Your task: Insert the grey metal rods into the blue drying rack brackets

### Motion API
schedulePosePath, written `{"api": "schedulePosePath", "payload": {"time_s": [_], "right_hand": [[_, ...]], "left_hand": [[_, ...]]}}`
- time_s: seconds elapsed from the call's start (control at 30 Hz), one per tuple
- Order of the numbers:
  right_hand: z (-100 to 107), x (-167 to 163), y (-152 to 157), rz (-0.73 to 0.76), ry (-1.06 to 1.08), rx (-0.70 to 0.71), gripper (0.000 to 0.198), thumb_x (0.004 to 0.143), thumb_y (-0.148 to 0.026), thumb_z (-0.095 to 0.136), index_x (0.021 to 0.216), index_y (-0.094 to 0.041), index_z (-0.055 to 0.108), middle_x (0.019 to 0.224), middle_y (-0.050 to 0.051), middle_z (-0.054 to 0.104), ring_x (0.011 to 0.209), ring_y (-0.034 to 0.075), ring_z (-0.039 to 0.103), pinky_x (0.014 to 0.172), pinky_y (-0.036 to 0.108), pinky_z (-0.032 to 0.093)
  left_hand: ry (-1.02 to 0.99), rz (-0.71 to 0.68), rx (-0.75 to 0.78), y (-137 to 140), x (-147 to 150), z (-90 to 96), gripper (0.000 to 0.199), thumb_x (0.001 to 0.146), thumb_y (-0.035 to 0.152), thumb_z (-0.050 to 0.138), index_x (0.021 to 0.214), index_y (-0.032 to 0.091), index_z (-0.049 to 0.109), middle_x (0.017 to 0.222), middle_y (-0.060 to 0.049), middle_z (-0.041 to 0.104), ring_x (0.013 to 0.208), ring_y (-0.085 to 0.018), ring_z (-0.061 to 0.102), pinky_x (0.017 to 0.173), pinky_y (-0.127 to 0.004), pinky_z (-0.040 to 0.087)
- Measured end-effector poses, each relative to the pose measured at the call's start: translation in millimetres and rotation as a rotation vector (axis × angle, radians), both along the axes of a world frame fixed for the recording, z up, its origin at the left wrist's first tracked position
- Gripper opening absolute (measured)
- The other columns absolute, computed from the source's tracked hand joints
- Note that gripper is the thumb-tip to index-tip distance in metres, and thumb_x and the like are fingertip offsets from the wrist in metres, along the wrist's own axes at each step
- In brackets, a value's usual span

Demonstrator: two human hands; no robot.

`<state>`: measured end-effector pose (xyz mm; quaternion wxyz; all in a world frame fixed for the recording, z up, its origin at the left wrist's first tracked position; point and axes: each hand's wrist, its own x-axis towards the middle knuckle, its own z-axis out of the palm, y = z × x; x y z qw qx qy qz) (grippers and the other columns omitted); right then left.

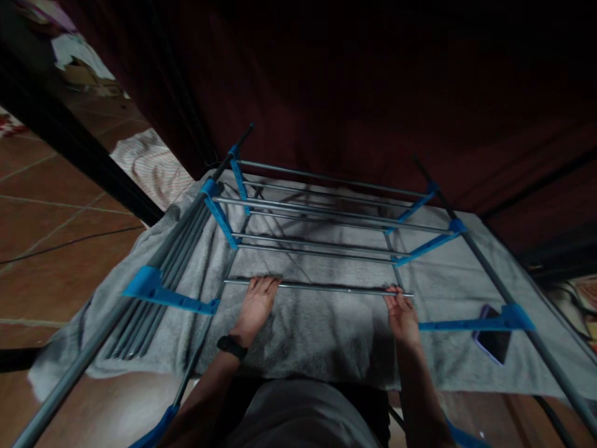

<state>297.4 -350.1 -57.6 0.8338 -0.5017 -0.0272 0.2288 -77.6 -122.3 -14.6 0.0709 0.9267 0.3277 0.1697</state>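
A thin grey metal rod (333, 288) lies crosswise low inside a rack frame (487, 267) of grey tubes and blue plastic brackets. My left hand (260, 303), with a dark wristband, has its fingers closed over the rod near its left end. My right hand (402, 316) grips the same rod close to its right end. Left of the rod is a blue bracket (175, 297), and to its right another blue bracket (466, 325); the rod appears apart from both. Farther off, several crossbars (321, 210) span between blue brackets on both sides.
Several loose grey tubes (161, 311) lie side by side on the left of the grey blanket (317, 342). A phone (494, 339) rests on the blanket by the right bracket. Behind hangs a dark red curtain (354, 93). A dark post (84, 137) slants across the left.
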Motion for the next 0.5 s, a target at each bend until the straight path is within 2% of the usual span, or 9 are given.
{"api": "schedulePosePath", "payload": {"time_s": [0.27, 0.5], "right_hand": [[11, -7, 8, -0.03, 0.056, 0.004, 0.023, 0.076, -0.027, 0.091, 0.078, -0.024, 0.069, 0.089, -0.003, 0.079, 0.09, 0.013, 0.076, 0.091, 0.029, 0.063], [12, -3, 14, -0.076, 0.098, -0.034, 0.03, 0.073, -0.03, 0.093, 0.071, -0.024, 0.063, 0.079, -0.003, 0.078, 0.078, 0.014, 0.075, 0.082, 0.028, 0.065]], "left_hand": [[-0.139, -0.079, 0.038, 8, 2, -10.0, 0.035, 0.104, 0.023, 0.046, 0.126, 0.021, 0.074, 0.107, -0.011, 0.077, 0.099, -0.03, 0.067, 0.093, -0.043, 0.047], [-0.133, -0.034, 0.056, 18, -5, -7.3, 0.038, 0.105, 0.026, 0.043, 0.124, 0.023, 0.076, 0.109, -0.012, 0.078, 0.102, -0.03, 0.068, 0.098, -0.045, 0.044]]}}
